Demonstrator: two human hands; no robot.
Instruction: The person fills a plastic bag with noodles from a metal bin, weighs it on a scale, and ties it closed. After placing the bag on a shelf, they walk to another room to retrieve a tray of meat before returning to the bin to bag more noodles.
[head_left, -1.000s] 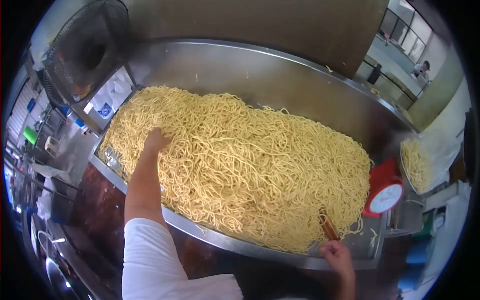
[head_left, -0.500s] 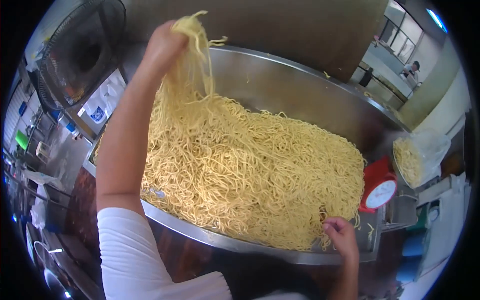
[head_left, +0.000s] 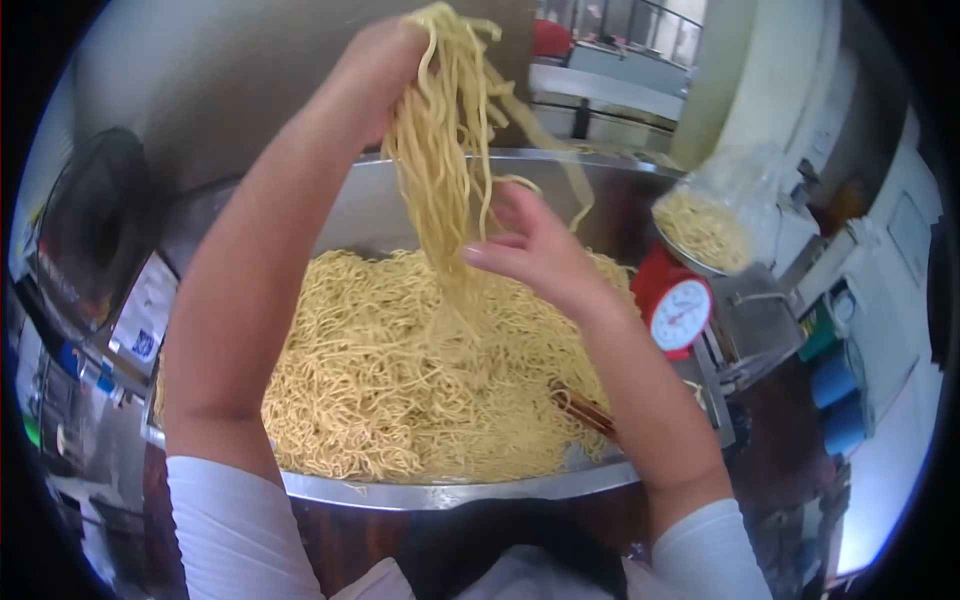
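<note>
My left hand (head_left: pixel 385 75) is raised at the upper middle, closed around a bunch of long yellow noodles (head_left: pixel 440 160). The bunch hangs down toward the noodle pile (head_left: pixel 400 370), which fills much of a metal tray (head_left: pixel 350 490). Beside the hanging strands, at their right, is my right hand (head_left: pixel 525 240), its fingers apart. Whether its fingertips touch the strands is unclear. A brown wooden object (head_left: pixel 583 410) lies at the right front part of the pile, partly hidden by my right forearm.
A red scale (head_left: pixel 680 310) with a round white dial stands right of the tray, carrying a dish and bag of noodles (head_left: pixel 705 230). A large fan (head_left: pixel 95 230) is at the left. Blue containers (head_left: pixel 838 385) sit at the far right.
My right hand has risen from the tray's front right to the hanging noodles. My left hand still holds its bunch, now nearer the middle. The view has turned right; the wooden object shows more.
</note>
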